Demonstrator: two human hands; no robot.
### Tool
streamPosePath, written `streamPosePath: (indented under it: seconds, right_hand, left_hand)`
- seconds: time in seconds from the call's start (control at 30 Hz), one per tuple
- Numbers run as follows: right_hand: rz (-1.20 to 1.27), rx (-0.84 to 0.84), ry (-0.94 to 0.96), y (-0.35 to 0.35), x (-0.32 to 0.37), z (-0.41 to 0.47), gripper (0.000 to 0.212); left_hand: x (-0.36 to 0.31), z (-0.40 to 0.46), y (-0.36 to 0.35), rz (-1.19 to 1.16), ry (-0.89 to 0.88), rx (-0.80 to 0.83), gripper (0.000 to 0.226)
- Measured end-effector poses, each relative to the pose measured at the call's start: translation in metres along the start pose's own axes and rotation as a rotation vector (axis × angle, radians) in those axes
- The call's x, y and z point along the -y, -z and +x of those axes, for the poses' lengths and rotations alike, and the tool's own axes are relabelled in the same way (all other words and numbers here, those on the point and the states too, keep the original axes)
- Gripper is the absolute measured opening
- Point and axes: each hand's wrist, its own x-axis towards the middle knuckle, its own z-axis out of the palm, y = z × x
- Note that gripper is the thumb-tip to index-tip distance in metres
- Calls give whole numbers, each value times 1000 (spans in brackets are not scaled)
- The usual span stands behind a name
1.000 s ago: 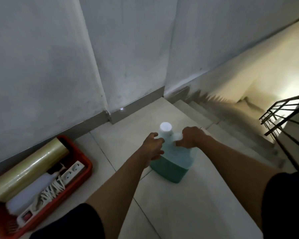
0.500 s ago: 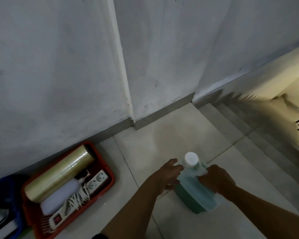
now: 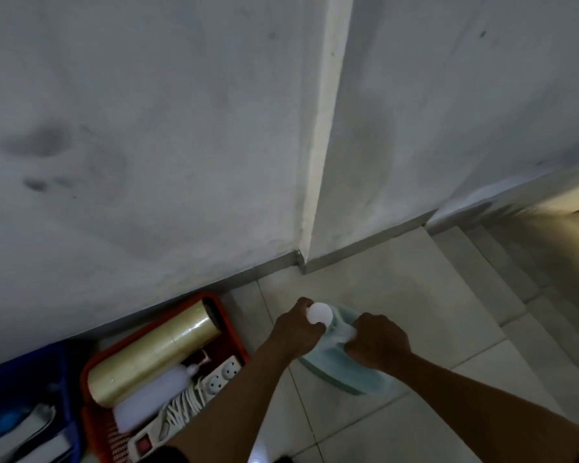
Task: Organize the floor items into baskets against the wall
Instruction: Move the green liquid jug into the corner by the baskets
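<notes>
A pale green plastic jug (image 3: 345,365) with a white cap (image 3: 320,314) is held between both hands, above the tiled floor. My left hand (image 3: 296,329) grips its neck side beside the cap. My right hand (image 3: 376,340) is closed on its handle. To the left, an orange basket (image 3: 234,335) stands against the wall, holding a roll of clear film (image 3: 154,352), a white pump bottle (image 3: 149,397) and a white power strip (image 3: 194,399) with its coiled cord. A blue basket (image 3: 20,392) sits further left.
A grey wall with a protruding corner (image 3: 315,195) rises behind the baskets. Stairs (image 3: 522,282) descend at the right edge of the landing. Pale floor tiles (image 3: 365,285) lie between the wall and the jug.
The jug has come up off the floor and moved left toward the orange basket. The view has swung left, bringing the blue basket in and pushing the stairs to the edge.
</notes>
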Motion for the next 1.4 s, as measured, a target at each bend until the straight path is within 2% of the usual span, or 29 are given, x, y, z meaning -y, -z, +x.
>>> streamPosePath:
  seconds: [0.13,0.3,0.37,0.53,0.67,0.9,0.97,1.03,1.13,1.2,1.27,1.4]
  right_hand:
    - [-32,-31,113,10,44,30,47]
    - [-83,-117,292,11,86,72,43]
    - [-104,-133,364,13,90,84,40]
    - [-162,-307,477,6,83,96,23]
    - [-169,-394,521,0,83,100,25]
    - [-60,-813,573,-33,67,103,38]
    - [115,-1023,598,-50,61,108,43]
    - [401,-1156,624,-73,52,111,60]
    - [683,-1135,539,-116,39,112,102]
    - [937,-1019,487,-135,39,109,116]
    - [1073,-952,538,-139,40,114,113]
    - [1058,-796,749,-116,37,142,99]
  left_hand:
    - [16,16,39,135,-50,-159,49]
    - [46,42,66,145,-94,-309,69]
    - [53,48,67,86,-142,-346,60]
    - [67,70,51,-66,-326,-397,44]
    - [84,82,40,-86,-503,-502,40]
    - [105,94,33,-45,-718,-614,41]
    - [113,99,28,-99,-743,-585,59]
    - [122,102,21,-132,-768,-542,88]
    - [130,104,15,-18,-830,-572,110]
    - [132,105,15,4,-854,-602,111]
    - [135,109,15,0,-840,-634,110]
    - [147,118,4,-62,-746,-850,110]
